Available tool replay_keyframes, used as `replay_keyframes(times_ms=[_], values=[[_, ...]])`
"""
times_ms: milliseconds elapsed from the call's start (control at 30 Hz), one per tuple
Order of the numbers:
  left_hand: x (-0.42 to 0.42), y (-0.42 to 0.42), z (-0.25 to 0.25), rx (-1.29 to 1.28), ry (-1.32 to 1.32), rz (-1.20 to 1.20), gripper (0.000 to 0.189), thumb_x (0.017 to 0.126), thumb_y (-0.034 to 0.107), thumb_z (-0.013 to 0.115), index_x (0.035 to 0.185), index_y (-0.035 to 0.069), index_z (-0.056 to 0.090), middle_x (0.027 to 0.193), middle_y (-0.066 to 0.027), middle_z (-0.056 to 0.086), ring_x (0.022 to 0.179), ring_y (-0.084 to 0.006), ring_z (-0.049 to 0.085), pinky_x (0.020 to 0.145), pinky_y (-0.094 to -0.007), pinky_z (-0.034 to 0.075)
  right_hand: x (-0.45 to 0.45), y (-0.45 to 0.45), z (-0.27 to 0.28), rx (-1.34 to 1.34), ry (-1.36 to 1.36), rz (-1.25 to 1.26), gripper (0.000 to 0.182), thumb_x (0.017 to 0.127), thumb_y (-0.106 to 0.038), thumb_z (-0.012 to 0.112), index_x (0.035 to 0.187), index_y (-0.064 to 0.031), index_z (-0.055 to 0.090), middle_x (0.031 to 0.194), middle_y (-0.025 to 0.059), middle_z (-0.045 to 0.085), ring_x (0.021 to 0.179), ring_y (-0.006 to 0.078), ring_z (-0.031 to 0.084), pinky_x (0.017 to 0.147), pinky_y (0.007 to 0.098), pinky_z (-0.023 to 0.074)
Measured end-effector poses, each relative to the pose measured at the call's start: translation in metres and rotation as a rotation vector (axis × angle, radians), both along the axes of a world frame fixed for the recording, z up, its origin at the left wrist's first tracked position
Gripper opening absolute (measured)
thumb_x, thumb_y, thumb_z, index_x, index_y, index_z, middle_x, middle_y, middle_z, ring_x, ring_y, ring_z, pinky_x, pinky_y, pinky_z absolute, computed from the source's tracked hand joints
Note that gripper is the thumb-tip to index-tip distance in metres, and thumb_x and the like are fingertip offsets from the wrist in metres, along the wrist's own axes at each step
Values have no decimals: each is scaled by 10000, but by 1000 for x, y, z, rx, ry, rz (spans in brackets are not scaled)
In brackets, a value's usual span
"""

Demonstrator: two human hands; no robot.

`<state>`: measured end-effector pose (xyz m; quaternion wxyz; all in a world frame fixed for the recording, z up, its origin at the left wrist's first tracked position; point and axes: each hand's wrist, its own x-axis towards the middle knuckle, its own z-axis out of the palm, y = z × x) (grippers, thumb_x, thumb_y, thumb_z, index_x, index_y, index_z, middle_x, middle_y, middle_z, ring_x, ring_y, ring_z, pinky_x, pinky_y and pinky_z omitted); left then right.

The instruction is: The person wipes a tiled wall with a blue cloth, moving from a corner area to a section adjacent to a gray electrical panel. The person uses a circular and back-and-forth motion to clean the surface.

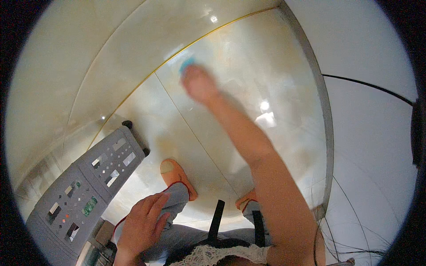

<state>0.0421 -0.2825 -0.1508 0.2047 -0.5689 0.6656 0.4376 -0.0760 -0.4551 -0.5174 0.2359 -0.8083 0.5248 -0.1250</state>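
My right hand (199, 83) is blurred. Its fingers are closed over a light-blue thing (186, 64), perhaps a cloth or sponge, of which only an edge shows past the fingertips. It is over a glossy, cream marbled tile (233, 60), just on the near side of a gold strip (213, 31); whether the blue thing touches the tile is hard to see. Low in the picture, my left hand (146, 216) holds nothing and lies at my grey-trousered leg (176, 199), thumb apart from the fingers.
A grey plastic cart (109, 159) with cut-out openings and black casters (127, 124) stands at the left. My orange slippers (178, 176) are on the floor. White panels (362, 133) with dark seams rise at the right behind a grey border strip (324, 113).
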Motion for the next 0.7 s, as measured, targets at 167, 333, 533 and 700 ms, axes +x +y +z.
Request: replay_keyframes(times_ms=[167,333,533,700], values=[[-2,-3,6,53,78,17,468,844,180,608,1262,37,456,1169,-195,532,1042,-367,541,898,-427,455,-47,91,-14,-143,-373,95,229,842,-146,527,1007,-10,609,1162,121,580,1105,308,516,980,414,403],[11,13,11,79,31,79,459,866,208,594,1269,46,446,1169,-210,529,1049,-372,543,908,-431,455,-169,-23,-5,-333,104,-397,302,837,-42,486,1112,-87,605,1233,126,556,1152,304,505,999,398,397],[22,31,15,78,1,119,459,873,219,578,1277,48,445,1195,-211,532,1084,-372,531,939,-434,437,-95,-115,13,-213,-114,-712,280,767,-9,531,1008,-97,642,1136,120,597,1059,308,546,908,405,451],[15,30,17,-49,68,42,451,893,231,565,1275,27,440,1149,-213,541,1061,-355,544,918,-425,452,-17,-12,-8,-317,-230,-9,314,732,53,527,1003,-81,610,1005,114,616,982,303,568,882,394,452]])
